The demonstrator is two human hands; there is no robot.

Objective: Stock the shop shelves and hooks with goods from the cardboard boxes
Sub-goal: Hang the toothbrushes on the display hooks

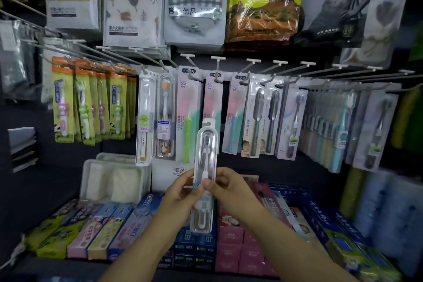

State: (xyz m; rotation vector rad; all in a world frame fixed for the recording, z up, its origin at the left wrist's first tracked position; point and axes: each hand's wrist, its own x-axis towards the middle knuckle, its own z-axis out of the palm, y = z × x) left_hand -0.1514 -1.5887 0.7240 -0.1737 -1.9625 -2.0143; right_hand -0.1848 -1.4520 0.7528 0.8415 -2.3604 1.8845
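Note:
A toothbrush in a clear plastic case (205, 151) stands upright in front of me, its hang tab at the top. My left hand (180, 192) pinches the case's left side near the middle. My right hand (225, 186) grips its right side at the same height, thumb on the front. The case is held below a row of wall hooks (217, 62) that carry packed toothbrushes. Two similar clear-cased toothbrushes (155, 117) hang on hooks to the upper left of it.
Children's toothbrushes in green cards (89, 101) hang at left, and more carded brushes (332, 126) at right. Bagged towels (194, 2) hang above. Toothpaste boxes (231, 233) fill the shelf below my hands. A clear tub (112, 181) sits behind them at left.

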